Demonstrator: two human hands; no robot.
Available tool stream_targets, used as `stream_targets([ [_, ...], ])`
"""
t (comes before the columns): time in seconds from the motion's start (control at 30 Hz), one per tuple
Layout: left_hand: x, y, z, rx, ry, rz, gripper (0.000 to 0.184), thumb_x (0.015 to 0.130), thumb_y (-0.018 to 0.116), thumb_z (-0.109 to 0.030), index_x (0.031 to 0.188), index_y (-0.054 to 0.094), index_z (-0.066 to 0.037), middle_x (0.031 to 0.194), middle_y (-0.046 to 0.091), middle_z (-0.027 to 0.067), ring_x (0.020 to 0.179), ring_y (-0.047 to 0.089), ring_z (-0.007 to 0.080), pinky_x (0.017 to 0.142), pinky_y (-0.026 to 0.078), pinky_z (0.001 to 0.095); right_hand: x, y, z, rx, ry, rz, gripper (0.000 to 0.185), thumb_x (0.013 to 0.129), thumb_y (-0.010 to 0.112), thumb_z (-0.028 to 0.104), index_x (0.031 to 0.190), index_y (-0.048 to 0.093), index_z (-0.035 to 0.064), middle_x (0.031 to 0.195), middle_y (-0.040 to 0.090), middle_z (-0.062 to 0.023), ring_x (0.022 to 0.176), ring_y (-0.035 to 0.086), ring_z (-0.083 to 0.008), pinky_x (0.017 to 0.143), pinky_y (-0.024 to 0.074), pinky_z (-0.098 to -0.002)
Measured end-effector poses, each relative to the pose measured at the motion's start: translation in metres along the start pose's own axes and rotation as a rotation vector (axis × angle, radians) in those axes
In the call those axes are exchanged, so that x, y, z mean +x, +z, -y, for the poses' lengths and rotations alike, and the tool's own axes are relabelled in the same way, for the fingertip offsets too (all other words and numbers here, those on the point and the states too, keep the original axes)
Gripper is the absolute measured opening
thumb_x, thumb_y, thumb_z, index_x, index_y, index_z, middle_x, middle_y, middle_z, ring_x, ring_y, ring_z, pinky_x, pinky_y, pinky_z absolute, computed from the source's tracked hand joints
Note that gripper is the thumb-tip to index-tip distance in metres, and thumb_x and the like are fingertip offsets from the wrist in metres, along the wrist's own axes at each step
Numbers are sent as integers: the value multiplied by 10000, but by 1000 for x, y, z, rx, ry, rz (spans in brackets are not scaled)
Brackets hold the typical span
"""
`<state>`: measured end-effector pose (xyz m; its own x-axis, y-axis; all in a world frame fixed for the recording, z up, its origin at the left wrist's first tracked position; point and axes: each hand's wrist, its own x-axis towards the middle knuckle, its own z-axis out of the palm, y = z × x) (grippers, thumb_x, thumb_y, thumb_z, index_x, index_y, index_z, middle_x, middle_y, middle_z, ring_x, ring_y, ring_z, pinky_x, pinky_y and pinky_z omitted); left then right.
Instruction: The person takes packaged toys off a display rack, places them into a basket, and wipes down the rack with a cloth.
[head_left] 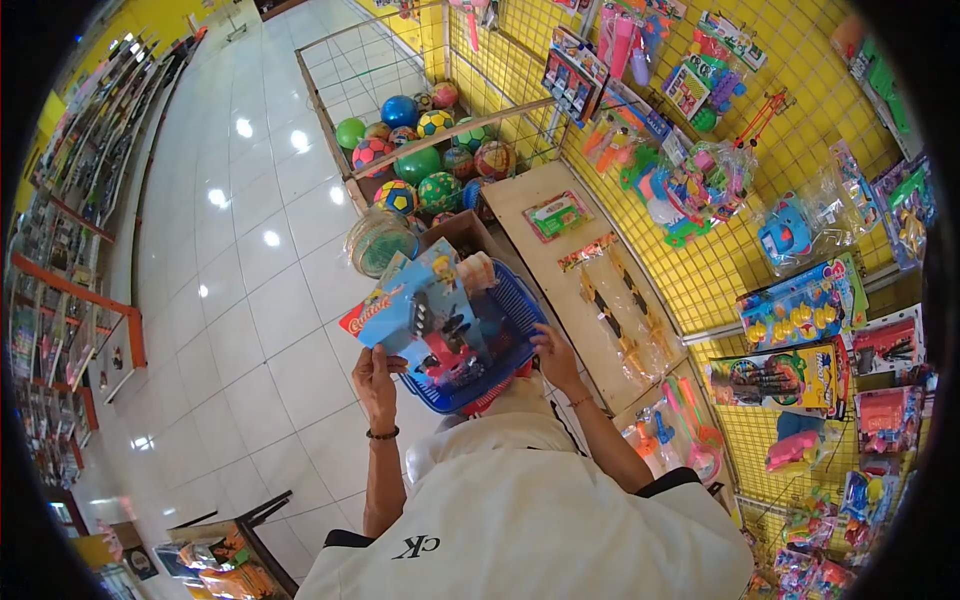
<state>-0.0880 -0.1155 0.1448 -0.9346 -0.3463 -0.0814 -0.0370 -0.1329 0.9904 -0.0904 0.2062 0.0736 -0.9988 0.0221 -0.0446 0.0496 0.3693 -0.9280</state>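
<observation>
Left fingers holding toy package, blue basket

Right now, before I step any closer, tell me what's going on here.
A person in a toy aisle has a blue basket in front of them. Their left hand holds a toy pack by its lower edge, over the basket. Their right hand is at the basket's opposite rim; whether it grips is hard to tell. Ahead, balls are piled together, and packaged toys hang along the yellow grid to the right.
</observation>
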Motion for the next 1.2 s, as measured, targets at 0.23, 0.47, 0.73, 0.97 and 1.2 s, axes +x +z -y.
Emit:
stream_targets([
  [0.23, 3, -6, 35, -57, -49, -33, 278, 955, 487, -254, 871, 555, 1, 666, 609, 95, 600, 624, 153, 557, 522, 271, -24, -2, -36, 73, 121, -39, 393, 838, 419, -43, 1212, 500, 49, 929, 642, -119, 785, 623, -156, 731, 502, -267],
  [0.47, 11, -16, 102, -21, -97, -80, 292, 955, 476, -257, 813, 521, -7, 651, 590, 84, 586, 615, 154, 516, 513, 263, -7, -3, -17, -60, 86, 68, 369, 822, 507, -18, 1178, 538, 70, 957, 654, -142, 802, 635, -196, 731, 502, -300],
  [0.73, 44, -42, 157, -42, -216, -214, 204, 953, 447, -180, 1005, 520, 4, 793, 559, 93, 523, 580, 166, 413, 464, 244, 35, -36, 21, -101, 22, 161, 400, 824, 524, -27, 1209, 524, 81, 1055, 626, -121, 879, 614, -155, 783, 491, -288],
  [0.97, 58, -59, 169, 83, -262, -297, 305, 881, 484, -101, 1162, 509, 17, 951, 580, 146, 557, 608, 178, 427, 516, 265, 126, -164, 199, -171, -211, 135, 360, 859, 531, 20, 1216, 530, 69, 1103, 610, -55, 913, 559, -112, 816, 468, -291],
  [1.2, 67, -37, 136, 567, 50, -867, 307, 912, 439, -131, 1147, 533, 44, 1048, 590, 176, 834, 581, 241, 686, 502, 345, 246, -306, 386, -122, -731, -20, 301, 899, 554, 141, 1174, 539, 19, 1076, 611, -45, 999, 583, -158, 845, 484, -332],
])
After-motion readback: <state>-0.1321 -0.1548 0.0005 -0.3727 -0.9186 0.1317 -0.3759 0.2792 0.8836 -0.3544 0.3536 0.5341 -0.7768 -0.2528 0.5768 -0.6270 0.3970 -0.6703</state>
